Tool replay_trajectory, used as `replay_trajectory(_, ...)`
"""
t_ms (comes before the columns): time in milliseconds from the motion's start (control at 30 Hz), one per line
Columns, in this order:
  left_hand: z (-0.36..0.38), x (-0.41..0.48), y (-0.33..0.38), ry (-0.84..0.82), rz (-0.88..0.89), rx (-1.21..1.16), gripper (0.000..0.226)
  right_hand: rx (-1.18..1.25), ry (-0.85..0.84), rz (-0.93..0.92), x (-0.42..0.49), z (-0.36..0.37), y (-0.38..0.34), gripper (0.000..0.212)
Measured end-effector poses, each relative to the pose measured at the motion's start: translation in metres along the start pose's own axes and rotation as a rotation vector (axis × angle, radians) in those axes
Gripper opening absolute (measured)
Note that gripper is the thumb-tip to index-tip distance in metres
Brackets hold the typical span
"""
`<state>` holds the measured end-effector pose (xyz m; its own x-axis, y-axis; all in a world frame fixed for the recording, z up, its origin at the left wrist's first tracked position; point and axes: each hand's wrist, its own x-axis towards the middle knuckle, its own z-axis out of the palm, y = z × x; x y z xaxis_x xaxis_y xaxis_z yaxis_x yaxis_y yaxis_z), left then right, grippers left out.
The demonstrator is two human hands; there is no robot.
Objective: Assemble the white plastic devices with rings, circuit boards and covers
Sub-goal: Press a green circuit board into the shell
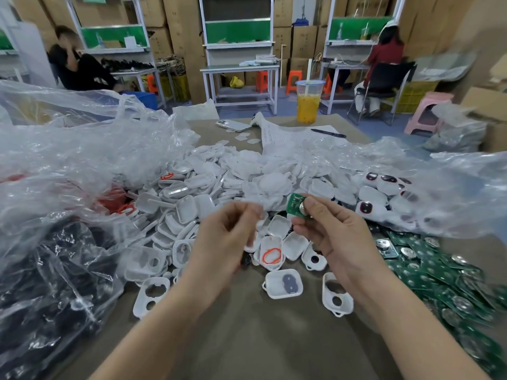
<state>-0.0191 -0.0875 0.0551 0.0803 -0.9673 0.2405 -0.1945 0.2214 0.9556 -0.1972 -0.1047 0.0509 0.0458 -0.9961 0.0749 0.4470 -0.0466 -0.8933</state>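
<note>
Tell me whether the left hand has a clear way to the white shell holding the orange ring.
Likely yes: the left hand hovers just left of the white shell, which lies open-side up with nothing over it.

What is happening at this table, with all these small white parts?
A person is assembling small white devices by hand. The right hand pinches a green circuit board above the table. The left hand is raised beside it with curled fingers; it is blurred, so I cannot tell if it holds anything. Below them, a white shell has an orange ring in it, but no board. A pile of boards lies at the right.
</note>
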Motion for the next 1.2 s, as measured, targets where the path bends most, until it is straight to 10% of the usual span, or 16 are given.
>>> replay_trajectory(233, -0.02, 0.077, 0.041, 0.19, 0.015, 0.027, 0.042, -0.03, -0.002, 0.023, -0.004, -0.002, 0.0, 0.019)
replay_trajectory(667, 0.01, -0.006, -0.021, -0.063, 0.129, -0.002, 0.008, -0.259, -0.123, 0.006, -0.003, -0.004, 0.001, 0.035)
replay_trajectory(867, 0.0, -0.007, -0.024, 0.055, 0.453, 0.357, 0.019, -0.357, -0.191, -0.091, -0.007, 0.001, -0.001, 0.01)
replay_trajectory(1200, -0.001, -0.007, -0.027, 0.121, 0.596, 0.424, 0.008, -0.401, -0.213, -0.133, -0.007, 0.0, 0.002, 0.028)
